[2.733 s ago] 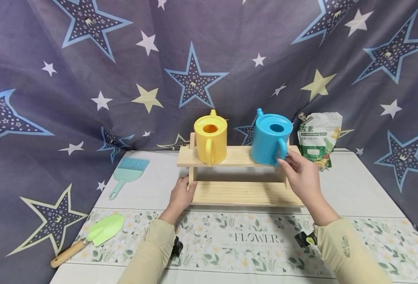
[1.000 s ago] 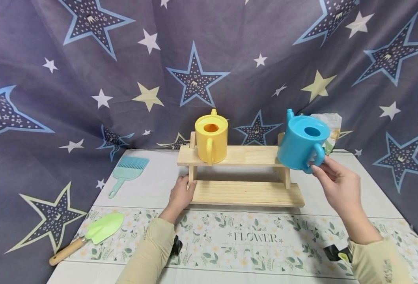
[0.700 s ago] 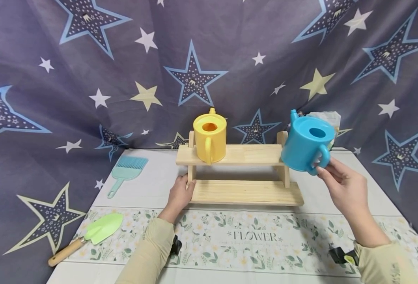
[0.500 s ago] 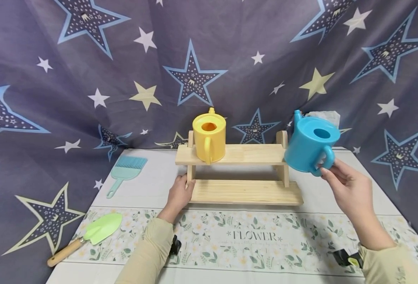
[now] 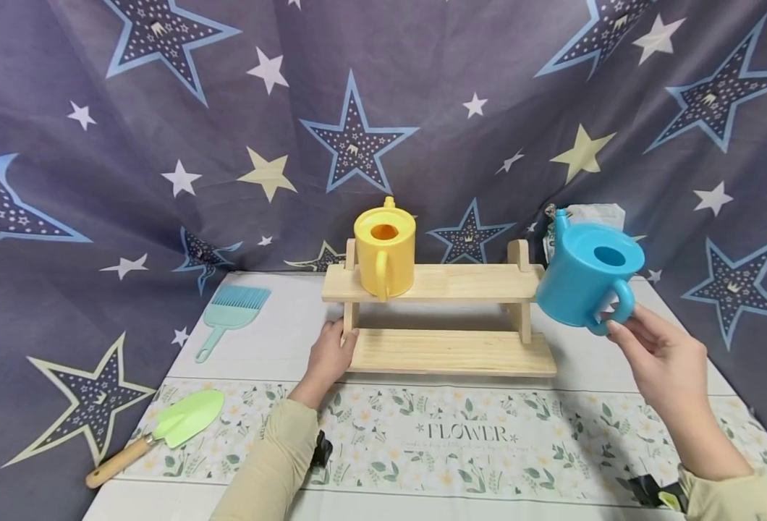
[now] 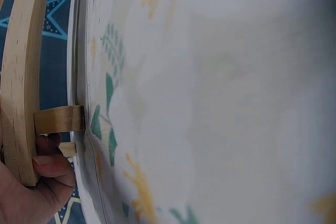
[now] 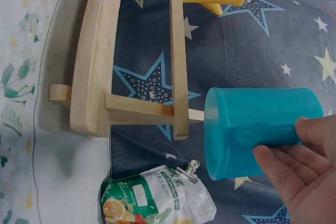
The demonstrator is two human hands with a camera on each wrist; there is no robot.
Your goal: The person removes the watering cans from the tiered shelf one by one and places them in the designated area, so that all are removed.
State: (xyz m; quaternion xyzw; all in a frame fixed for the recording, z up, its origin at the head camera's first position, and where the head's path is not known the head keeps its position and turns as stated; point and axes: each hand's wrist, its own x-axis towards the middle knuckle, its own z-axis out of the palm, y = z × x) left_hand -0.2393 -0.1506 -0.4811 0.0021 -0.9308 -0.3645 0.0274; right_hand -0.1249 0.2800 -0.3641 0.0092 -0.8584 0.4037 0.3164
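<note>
Progress, judged: partway. You have the blue watering can off the wooden shelf and up in your right hand, just beyond the shelf's right end. Nothing shows bearing it from below, so setting it down is not yet done; where it should go cannot be read here. Whether its base brushes the shelf end, you cannot tell.

Right hand: thumb and fingers pinch the low part of the handle. Left hand: fingers curled round the shelf's lower left end, probably steadying it.

The yellow watering can stands upright on the upper board, at your left, touched by neither hand. The brush and trowel also lie untouched on the table, at your left.

Orientation of the blue can: spout at the far left of the body, tip up and pointing away from you; handle at the near right, toward your palm. The filling hole faces up. Long axis, taken as base to top, is near upright but tilted, the top leaning to your right. The bag is partly hidden behind the can in the head view.
</note>
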